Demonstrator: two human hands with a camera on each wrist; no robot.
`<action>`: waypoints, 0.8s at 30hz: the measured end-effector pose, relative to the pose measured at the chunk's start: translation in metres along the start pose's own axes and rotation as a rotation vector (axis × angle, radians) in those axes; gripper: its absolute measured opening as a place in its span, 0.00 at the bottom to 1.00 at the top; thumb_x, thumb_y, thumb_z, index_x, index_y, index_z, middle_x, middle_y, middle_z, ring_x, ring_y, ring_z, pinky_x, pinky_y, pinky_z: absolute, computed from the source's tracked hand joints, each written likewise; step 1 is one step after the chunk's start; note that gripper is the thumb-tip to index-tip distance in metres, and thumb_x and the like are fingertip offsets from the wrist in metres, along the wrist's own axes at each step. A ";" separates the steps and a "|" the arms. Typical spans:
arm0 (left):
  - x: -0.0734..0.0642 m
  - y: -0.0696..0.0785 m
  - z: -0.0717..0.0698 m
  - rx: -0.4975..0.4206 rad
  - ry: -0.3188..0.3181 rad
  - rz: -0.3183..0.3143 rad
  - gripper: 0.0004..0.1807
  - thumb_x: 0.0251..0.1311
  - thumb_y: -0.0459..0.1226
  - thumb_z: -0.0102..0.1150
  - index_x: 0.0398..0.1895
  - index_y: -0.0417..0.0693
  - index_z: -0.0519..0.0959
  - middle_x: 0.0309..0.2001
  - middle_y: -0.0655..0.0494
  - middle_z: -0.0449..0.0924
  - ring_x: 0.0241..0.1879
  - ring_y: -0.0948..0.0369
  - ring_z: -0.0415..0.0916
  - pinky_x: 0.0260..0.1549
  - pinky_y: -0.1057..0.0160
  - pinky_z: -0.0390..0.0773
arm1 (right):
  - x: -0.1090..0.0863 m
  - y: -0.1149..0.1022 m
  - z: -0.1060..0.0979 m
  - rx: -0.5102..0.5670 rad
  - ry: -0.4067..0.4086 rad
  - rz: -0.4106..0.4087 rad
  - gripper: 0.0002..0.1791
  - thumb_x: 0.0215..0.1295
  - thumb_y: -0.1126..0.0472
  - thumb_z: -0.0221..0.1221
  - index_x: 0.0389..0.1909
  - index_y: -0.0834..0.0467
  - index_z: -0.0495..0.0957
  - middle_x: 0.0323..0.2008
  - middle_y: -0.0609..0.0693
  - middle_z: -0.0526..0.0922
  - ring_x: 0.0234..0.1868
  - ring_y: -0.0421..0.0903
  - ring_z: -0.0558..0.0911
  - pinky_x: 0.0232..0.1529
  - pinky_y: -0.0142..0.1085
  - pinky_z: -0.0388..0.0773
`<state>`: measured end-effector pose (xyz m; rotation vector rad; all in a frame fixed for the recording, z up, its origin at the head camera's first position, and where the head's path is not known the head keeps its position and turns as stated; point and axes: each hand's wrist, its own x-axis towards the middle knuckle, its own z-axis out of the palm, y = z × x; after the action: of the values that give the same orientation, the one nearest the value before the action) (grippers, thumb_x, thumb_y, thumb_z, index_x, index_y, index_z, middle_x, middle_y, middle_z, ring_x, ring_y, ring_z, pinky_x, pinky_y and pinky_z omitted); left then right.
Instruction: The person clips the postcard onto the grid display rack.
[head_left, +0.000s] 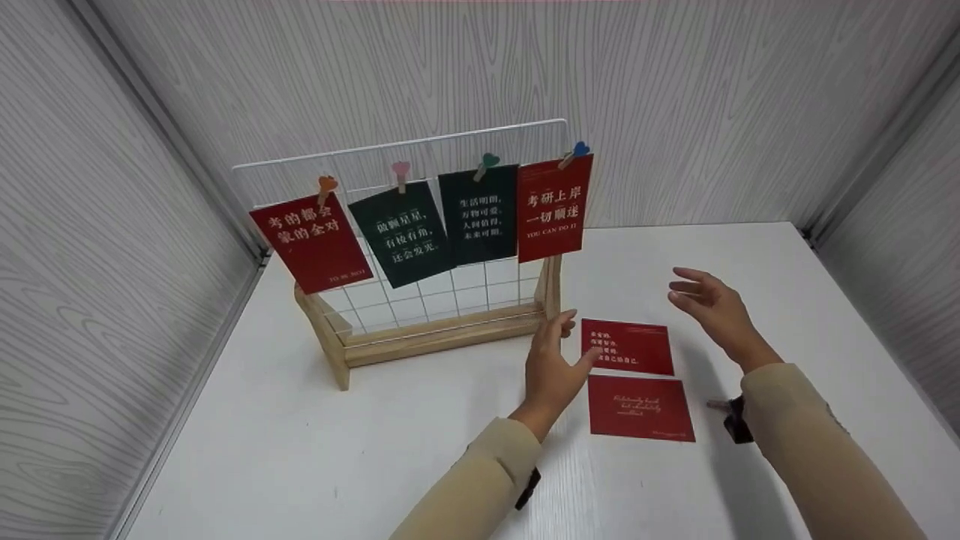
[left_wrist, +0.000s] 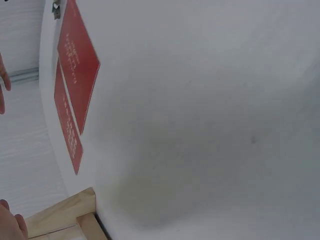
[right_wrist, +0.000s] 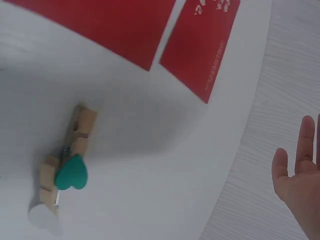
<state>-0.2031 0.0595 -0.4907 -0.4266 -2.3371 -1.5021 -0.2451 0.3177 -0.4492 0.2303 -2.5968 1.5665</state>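
My left hand [head_left: 553, 369] is raised in front of the rack's right foot, thumb apart from its loosely bent fingers, holding nothing. Off to the right, my right hand [head_left: 714, 309] is held up above the table, also holding nothing. Between them lie two red cards: a farther one with white Chinese characters [head_left: 634, 346] and a nearer one with cursive lettering [head_left: 641, 409]. The left hand's thumb overlaps the farther card in the head view. In the right wrist view, a green-heart clothespin [right_wrist: 73, 172] and a white-heart clothespin [right_wrist: 47, 187] lie together on the table.
A white wire grid rack on a wooden base [head_left: 442, 346] stands at the back left. Clipped along it hang a left red card [head_left: 311, 251], two dark green cards [head_left: 405, 240] and a right red card [head_left: 555, 240]. Grey wood-grain panels [head_left: 675, 97] enclose the table.
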 end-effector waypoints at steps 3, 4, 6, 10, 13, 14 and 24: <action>-0.009 -0.002 0.006 0.006 -0.044 -0.036 0.34 0.54 0.39 0.69 0.64 0.50 0.66 0.54 0.55 0.73 0.55 0.60 0.70 0.53 0.60 0.71 | -0.007 0.017 -0.002 -0.013 0.001 0.019 0.33 0.68 0.50 0.57 0.68 0.60 0.62 0.59 0.65 0.71 0.61 0.63 0.70 0.59 0.58 0.64; -0.012 -0.002 0.008 0.014 -0.058 -0.048 0.35 0.53 0.40 0.70 0.65 0.51 0.66 0.54 0.56 0.72 0.55 0.60 0.69 0.53 0.59 0.71 | -0.010 0.021 -0.003 -0.018 0.001 0.027 0.33 0.67 0.49 0.57 0.68 0.60 0.62 0.59 0.65 0.71 0.61 0.63 0.70 0.59 0.58 0.64; -0.016 -0.003 0.011 0.030 -0.080 -0.074 0.37 0.52 0.40 0.71 0.65 0.53 0.66 0.55 0.59 0.72 0.55 0.60 0.69 0.53 0.58 0.71 | -0.016 0.028 -0.004 -0.027 0.000 0.043 0.34 0.67 0.47 0.57 0.68 0.59 0.62 0.60 0.65 0.71 0.61 0.63 0.70 0.58 0.59 0.65; -0.023 -0.006 0.016 0.070 -0.120 -0.139 0.39 0.49 0.40 0.73 0.65 0.56 0.66 0.56 0.59 0.71 0.56 0.62 0.68 0.55 0.56 0.69 | -0.028 0.039 -0.009 -0.049 -0.005 0.078 0.35 0.66 0.47 0.57 0.68 0.59 0.62 0.60 0.66 0.71 0.61 0.64 0.69 0.58 0.60 0.64; -0.027 -0.008 0.019 0.108 -0.158 -0.174 0.40 0.48 0.40 0.73 0.66 0.55 0.66 0.57 0.57 0.71 0.57 0.62 0.67 0.57 0.55 0.67 | -0.036 0.047 -0.015 -0.071 -0.011 0.096 0.34 0.66 0.47 0.57 0.68 0.60 0.62 0.60 0.66 0.71 0.61 0.64 0.69 0.58 0.61 0.63; -0.028 -0.009 0.020 0.123 -0.169 -0.175 0.40 0.48 0.40 0.74 0.65 0.54 0.66 0.56 0.56 0.72 0.57 0.61 0.67 0.57 0.55 0.67 | -0.039 0.050 -0.017 -0.076 -0.015 0.102 0.34 0.67 0.47 0.57 0.68 0.60 0.62 0.60 0.67 0.70 0.61 0.65 0.68 0.58 0.61 0.63; -0.038 -0.015 0.023 0.215 -0.232 -0.201 0.38 0.48 0.39 0.73 0.65 0.51 0.68 0.55 0.54 0.73 0.55 0.59 0.68 0.56 0.56 0.67 | -0.064 0.075 -0.025 -0.185 -0.051 0.160 0.33 0.65 0.48 0.59 0.66 0.60 0.65 0.58 0.65 0.72 0.58 0.64 0.70 0.55 0.60 0.67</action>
<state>-0.1771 0.0718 -0.5281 -0.3345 -2.7615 -1.3238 -0.1955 0.3792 -0.5127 0.0492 -2.8412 1.3689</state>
